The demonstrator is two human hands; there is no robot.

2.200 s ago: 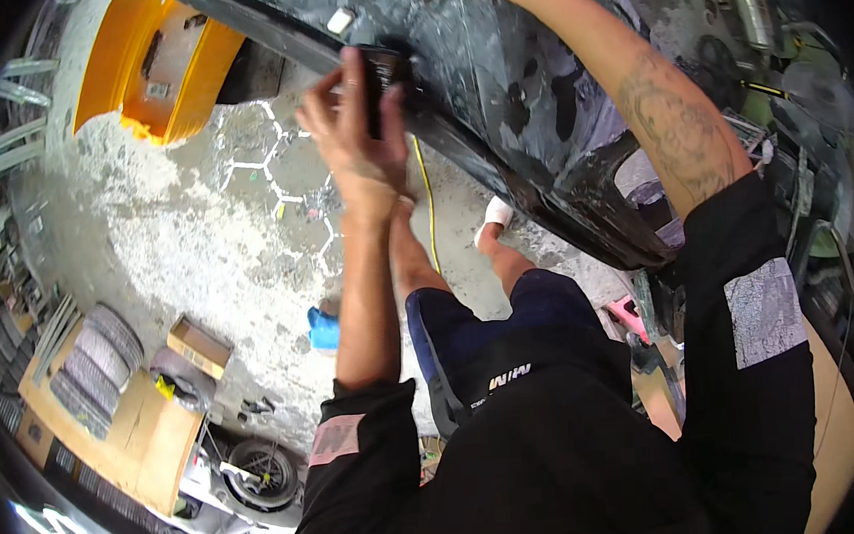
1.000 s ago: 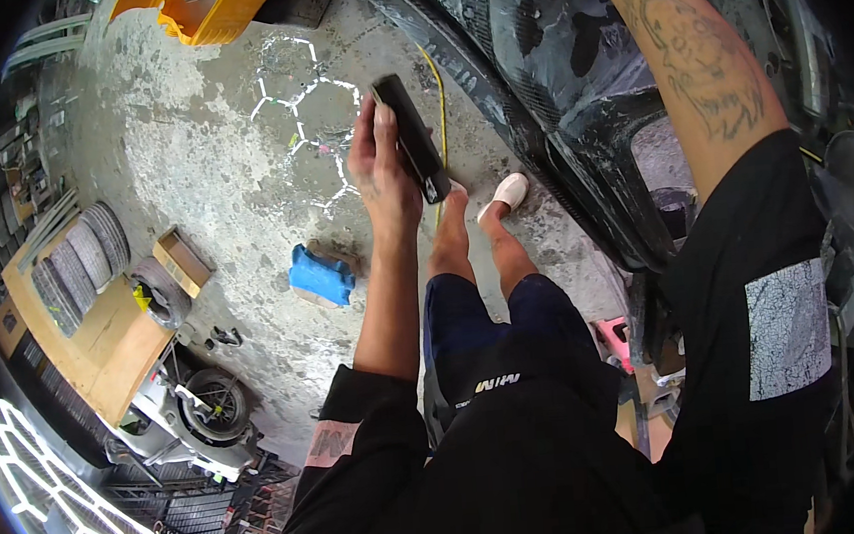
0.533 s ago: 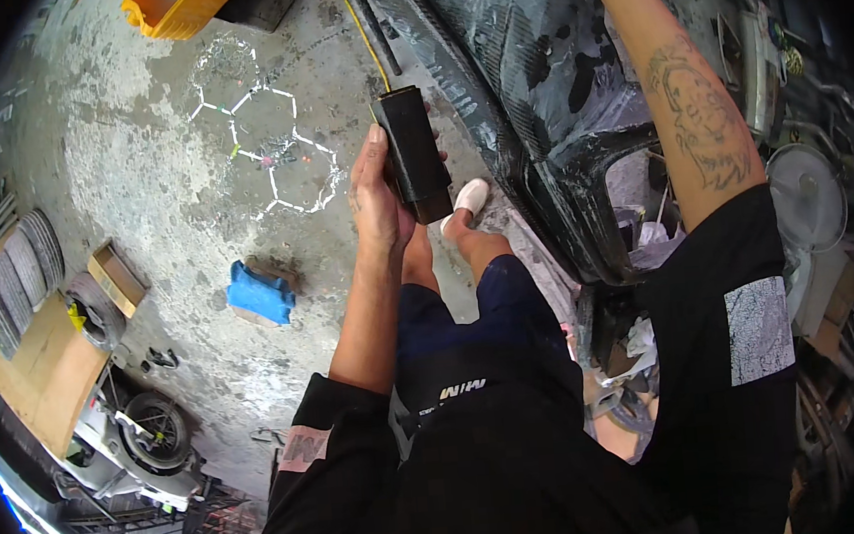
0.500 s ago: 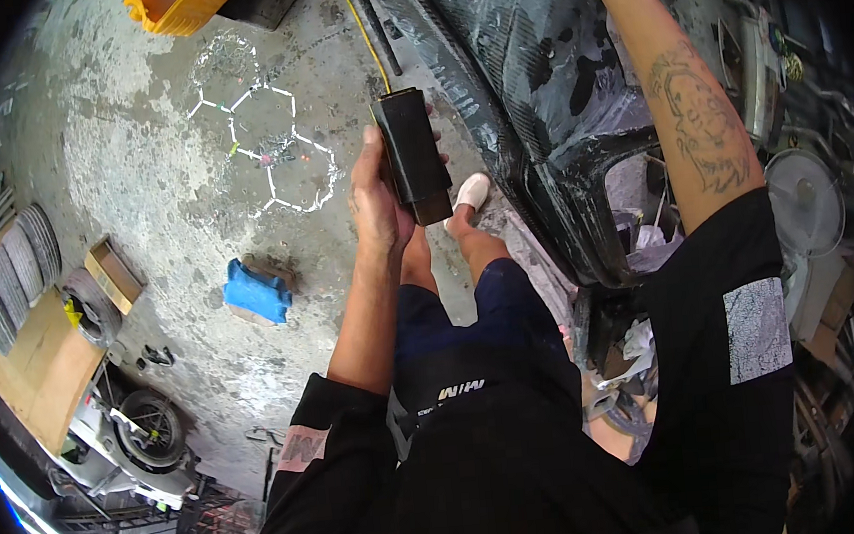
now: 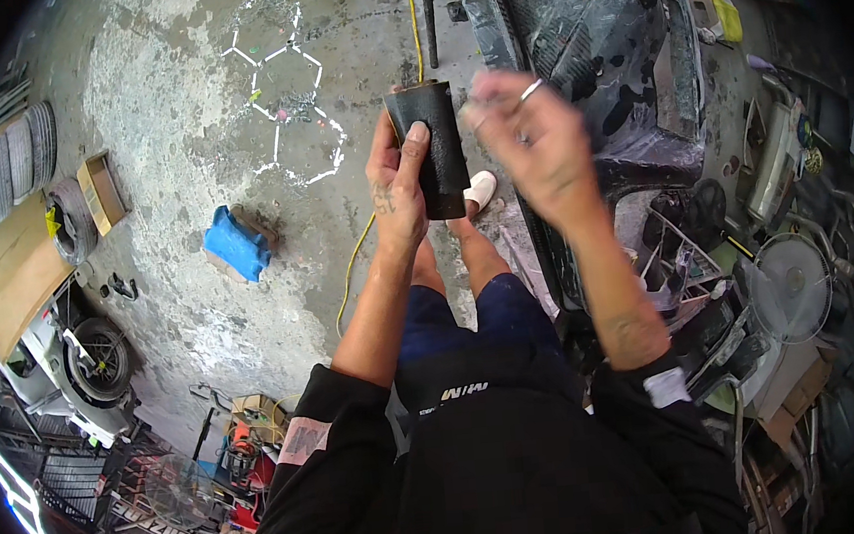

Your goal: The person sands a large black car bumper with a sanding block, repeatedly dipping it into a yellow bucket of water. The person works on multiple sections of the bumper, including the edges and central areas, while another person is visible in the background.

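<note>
My left hand [image 5: 399,174] is closed round a dark block wrapped in black sheet like sandpaper [image 5: 440,155], thumb lying across its face. The block points up and away from me, and a thin brownish edge shows at its top. Just right of it, my right hand [image 5: 536,143] hovers in mid-air with a ring on one finger. Its fingertips are smeared by motion, so I cannot make out what they hold, if anything. Beyond it lies a large black panel [image 5: 580,44] with a woven, carbon-like pattern, whitish dust and dark patches.
A yellow cord [image 5: 350,278] runs along the concrete floor by a dark bar [image 5: 430,26]. A blue cloth bundle [image 5: 237,244] lies to the left. Tyres [image 5: 72,220], an open carton [image 5: 101,192] and a motorbike wheel [image 5: 99,355] stand further left. A fan [image 5: 791,283] is at the right.
My right hand has come back from the far edge of the black panel to beside the block. My left thumb has shifted onto the block's face. The view has turned slightly.
</note>
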